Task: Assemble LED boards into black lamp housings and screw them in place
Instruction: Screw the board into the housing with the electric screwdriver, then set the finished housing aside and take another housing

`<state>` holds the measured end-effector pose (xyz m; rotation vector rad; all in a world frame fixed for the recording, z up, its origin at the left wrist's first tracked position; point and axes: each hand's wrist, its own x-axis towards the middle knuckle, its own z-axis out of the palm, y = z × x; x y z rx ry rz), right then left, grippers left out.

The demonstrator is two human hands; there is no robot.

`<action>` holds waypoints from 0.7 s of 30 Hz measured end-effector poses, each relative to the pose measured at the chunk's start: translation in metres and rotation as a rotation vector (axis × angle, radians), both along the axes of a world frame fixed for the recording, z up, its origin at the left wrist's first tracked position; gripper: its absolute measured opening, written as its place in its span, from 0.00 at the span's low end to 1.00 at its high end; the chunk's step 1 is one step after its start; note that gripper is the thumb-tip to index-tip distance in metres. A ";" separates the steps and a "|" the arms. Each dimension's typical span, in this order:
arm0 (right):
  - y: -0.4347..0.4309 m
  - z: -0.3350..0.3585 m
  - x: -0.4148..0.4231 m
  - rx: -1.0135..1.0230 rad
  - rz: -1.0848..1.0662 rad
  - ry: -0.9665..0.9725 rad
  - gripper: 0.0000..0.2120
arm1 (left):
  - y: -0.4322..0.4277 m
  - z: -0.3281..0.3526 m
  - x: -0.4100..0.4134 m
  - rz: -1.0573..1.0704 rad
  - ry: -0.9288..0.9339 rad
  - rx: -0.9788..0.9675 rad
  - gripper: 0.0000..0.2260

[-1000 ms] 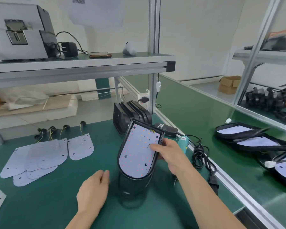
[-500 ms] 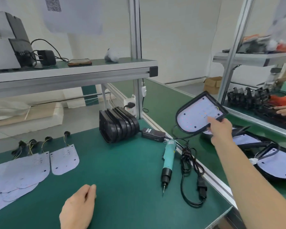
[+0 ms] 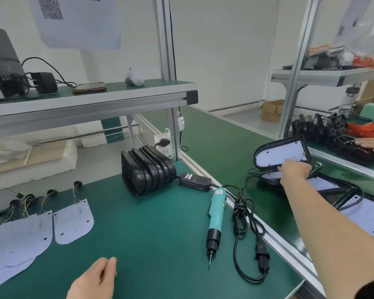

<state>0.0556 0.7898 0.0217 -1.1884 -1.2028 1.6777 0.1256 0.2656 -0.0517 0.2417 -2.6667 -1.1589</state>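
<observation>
My right hand (image 3: 295,171) reaches far right over the conveyor belt and holds an assembled black lamp housing (image 3: 282,152) with its white LED board facing me, tilted just above other finished lamps (image 3: 341,197). My left hand (image 3: 95,279) rests on the green bench at the bottom, fingers relaxed, holding nothing. A stack of empty black housings (image 3: 148,170) stands on edge mid-bench. Loose white LED boards (image 3: 72,221) with wires lie at the left. The teal electric screwdriver (image 3: 216,214) lies on the bench, tip toward me.
A black power adapter (image 3: 194,181) and coiled cable (image 3: 246,231) lie beside the screwdriver. An aluminium rail (image 3: 274,236) separates bench and conveyor. Another person's hand (image 3: 371,144) works at the far right. A shelf (image 3: 91,98) overhead carries a phone and charger.
My right hand carried the assembled lamp from the bench centre rightward over the conveyor and lowered it onto the finished lamps. The view turned right. My left hand stayed on the bench.
</observation>
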 end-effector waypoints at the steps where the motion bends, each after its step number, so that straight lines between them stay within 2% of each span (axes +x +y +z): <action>1: 0.000 -0.002 -0.002 -0.015 -0.005 -0.001 0.23 | 0.000 0.000 0.000 -0.002 0.007 -0.005 0.16; 4: -0.002 -0.004 -0.010 -0.045 -0.035 -0.060 0.26 | -0.001 -0.002 0.001 -0.005 0.012 -0.011 0.16; 7: -0.004 0.000 -0.014 -0.040 0.035 -0.142 0.31 | -0.003 -0.003 -0.001 0.001 0.001 -0.008 0.17; 11: -0.004 -0.002 -0.014 0.077 0.153 -0.177 0.24 | -0.003 -0.002 0.000 -0.003 -0.021 -0.010 0.16; 14: -0.006 -0.005 -0.007 0.144 0.184 -0.156 0.24 | 0.000 -0.001 0.003 0.044 -0.019 -0.020 0.16; 17: -0.014 -0.008 -0.004 0.137 0.168 -0.106 0.22 | 0.000 -0.001 0.003 0.052 -0.040 -0.028 0.17; 20: -0.041 -0.006 -0.001 0.095 0.201 0.006 0.13 | -0.001 -0.002 0.003 0.046 -0.049 -0.042 0.17; 21: -0.054 -0.006 -0.001 0.083 0.221 0.045 0.13 | -0.001 -0.002 0.003 0.044 -0.045 -0.044 0.17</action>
